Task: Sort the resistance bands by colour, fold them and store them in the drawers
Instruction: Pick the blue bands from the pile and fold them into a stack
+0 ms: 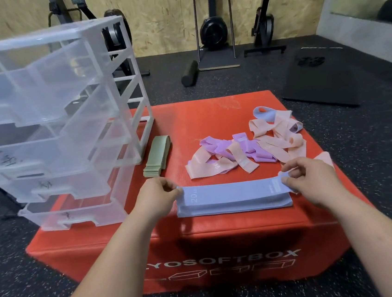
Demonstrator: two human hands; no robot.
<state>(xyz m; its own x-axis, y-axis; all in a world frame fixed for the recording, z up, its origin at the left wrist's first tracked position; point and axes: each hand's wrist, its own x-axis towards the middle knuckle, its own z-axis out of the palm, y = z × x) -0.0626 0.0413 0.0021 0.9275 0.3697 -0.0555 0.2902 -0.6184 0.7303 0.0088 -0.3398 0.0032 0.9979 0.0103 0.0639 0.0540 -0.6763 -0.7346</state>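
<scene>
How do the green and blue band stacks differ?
The sage-green stack of fabric bands lies untouched, pointing away from the camera; the light-blue stack of fabric bands lies crosswise, its top band pinched by the left hand and right hand. Green looks narrower than blue. Both lie flat on the red soft box.

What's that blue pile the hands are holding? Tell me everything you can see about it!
The blue bands are a neat stack of flat, light blue loops that look like stretchy fabric. The top one has a white "20" printed near its left end and a pale label near its right. The stack lies sideways near the front of the red box. The left hand pinches the top band's left end, the right hand its right end.
</scene>
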